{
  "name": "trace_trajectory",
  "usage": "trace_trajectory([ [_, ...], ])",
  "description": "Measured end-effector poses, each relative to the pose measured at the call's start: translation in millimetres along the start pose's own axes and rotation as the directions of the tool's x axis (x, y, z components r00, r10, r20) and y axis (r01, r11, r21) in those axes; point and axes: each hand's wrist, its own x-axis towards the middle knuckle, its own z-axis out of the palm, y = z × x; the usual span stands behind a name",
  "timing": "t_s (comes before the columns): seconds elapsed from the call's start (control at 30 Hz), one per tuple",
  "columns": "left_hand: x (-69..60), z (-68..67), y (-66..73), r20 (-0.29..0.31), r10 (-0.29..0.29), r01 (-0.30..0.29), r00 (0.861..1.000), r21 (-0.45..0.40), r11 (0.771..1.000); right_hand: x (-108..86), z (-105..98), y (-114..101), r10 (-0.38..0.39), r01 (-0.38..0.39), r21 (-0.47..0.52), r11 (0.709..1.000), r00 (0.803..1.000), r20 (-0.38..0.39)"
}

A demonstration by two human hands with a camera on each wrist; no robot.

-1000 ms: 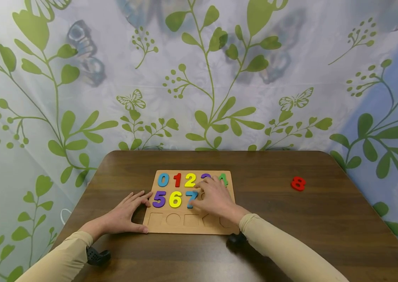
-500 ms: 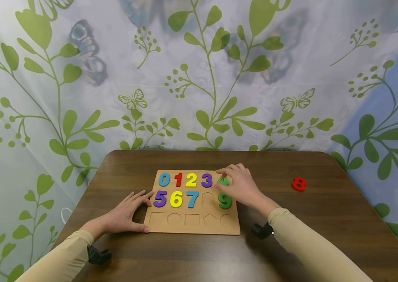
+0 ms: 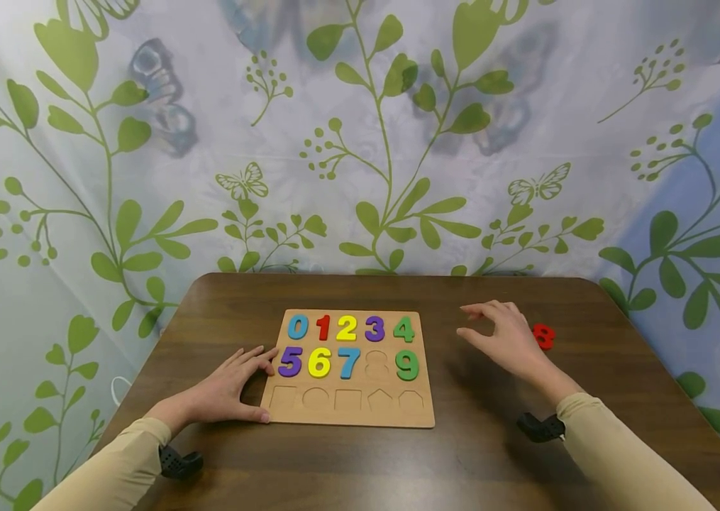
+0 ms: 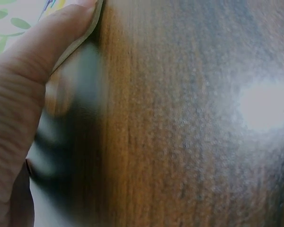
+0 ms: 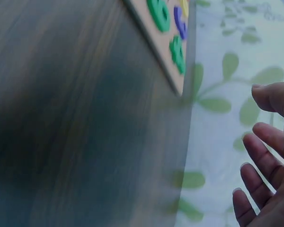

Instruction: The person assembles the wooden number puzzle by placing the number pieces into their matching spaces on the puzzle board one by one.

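A wooden number puzzle board (image 3: 347, 415) lies flat on the table, with coloured digits seated in two rows. The slot shaped like an eight (image 3: 377, 365) is bare, between the blue seven (image 3: 348, 363) and the green nine (image 3: 407, 365). My left hand (image 3: 228, 387) rests at the board's left edge, thumb at the lower corner and fingertips near the purple five (image 3: 290, 362). Over the table right of the board, my right hand (image 3: 509, 344) holds nothing, its fingers relaxed and apart from the thumb. It partly hides the red eight (image 3: 545, 337) lying behind it.
The brown table (image 3: 360, 461) reaches back to a hanging cloth (image 3: 334, 142) printed with leaves and butterflies. Along the board's lower row run several bare shape recesses (image 3: 348, 399). A black wrist device (image 3: 541, 427) sits under the right wrist, another (image 3: 179, 463) under the left.
My right hand has moved right, off the board and towards the red eight, uncovering the digits four and nine. My left hand has stayed at the board's left edge.
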Motion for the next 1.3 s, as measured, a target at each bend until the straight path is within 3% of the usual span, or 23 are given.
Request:
trace_trajectory([
  [0.3,-0.3,-3.1,2.9,0.005,0.008,-0.008,1.0,0.008,1.0,-27.2,-31.8,39.6,0.06,-0.062,-0.059,0.996,0.998,-0.034],
  [0.67,-0.6,-2.7,2.6,0.003,0.009,-0.009,1.0,0.013,1.0,-43.0,-49.8,74.9,0.099,-0.102,-0.059,0.993,0.993,-0.063],
  [1.07,-0.2,-1.4,1.1,0.002,0.013,-0.013,1.0,0.002,1.0,-55.3,-58.5,110.2,0.182,-0.183,-0.069,0.981,0.983,-0.022],
  [1.3,-0.9,-0.3,0.2,-0.008,0.013,-0.013,1.0,-0.006,1.0,-54.9,-60.9,125.0,0.259,-0.253,-0.105,0.962,0.964,0.055],
])
